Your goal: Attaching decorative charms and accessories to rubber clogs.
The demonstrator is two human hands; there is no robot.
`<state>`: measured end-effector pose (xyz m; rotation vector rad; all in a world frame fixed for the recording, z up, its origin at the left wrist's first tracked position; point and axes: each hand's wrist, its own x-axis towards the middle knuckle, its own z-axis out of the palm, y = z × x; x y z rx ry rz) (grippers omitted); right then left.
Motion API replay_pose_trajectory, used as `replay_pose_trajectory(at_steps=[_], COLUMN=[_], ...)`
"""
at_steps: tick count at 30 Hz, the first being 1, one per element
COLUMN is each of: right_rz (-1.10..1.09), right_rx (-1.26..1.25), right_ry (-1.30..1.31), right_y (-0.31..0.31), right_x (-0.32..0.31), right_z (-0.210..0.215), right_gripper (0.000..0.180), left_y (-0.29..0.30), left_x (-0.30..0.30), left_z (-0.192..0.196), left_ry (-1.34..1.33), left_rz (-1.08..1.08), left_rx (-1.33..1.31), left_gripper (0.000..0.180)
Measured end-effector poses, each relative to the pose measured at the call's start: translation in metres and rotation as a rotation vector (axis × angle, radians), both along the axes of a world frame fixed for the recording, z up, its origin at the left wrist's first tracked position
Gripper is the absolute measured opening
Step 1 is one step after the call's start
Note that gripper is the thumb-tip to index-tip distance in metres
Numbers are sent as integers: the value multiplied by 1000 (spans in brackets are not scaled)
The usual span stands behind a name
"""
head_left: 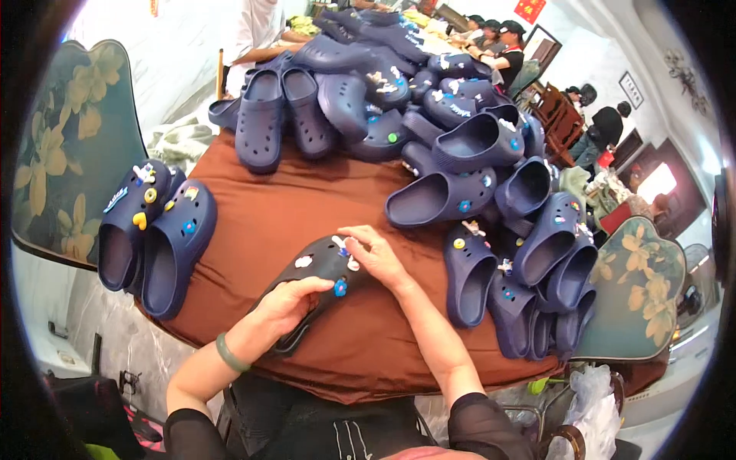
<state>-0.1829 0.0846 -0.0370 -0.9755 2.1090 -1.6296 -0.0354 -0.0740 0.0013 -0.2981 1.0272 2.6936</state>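
Observation:
A dark navy clog (pixel 318 268) lies on the brown tablecloth (pixel 299 207) in front of me, toe pointing up and right. Small charms dot its top: a white one, a blue flower and a white figure near the toe. My left hand (pixel 287 305) grips the clog's side near the heel; a green bangle (pixel 230 354) circles that wrist. My right hand (pixel 374 251) pinches at the charms on the clog's toe with its fingertips.
A pair of finished blue clogs (pixel 153 230) with charms rests at the left table edge. A big heap of navy clogs (pixel 399 92) fills the far and right side. Floral chairs (pixel 61 153) stand left and right. Other people sit at the far end.

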Motion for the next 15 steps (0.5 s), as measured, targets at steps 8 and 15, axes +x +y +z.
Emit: replay_pose_trajectory(at_steps=[8,15], right_rz=[151,453], right_rx=[64,142], right_ry=[114,264], right_y=[13,4], right_x=[-2,13], right_z=[30,23], right_gripper=[30,38], left_y=[3,-1], left_x=[18,51], left_z=[7,11], left_ry=[-45,-135], left_rz=[-11,3], left_rx=[-21,69], left_gripper=[34,47])
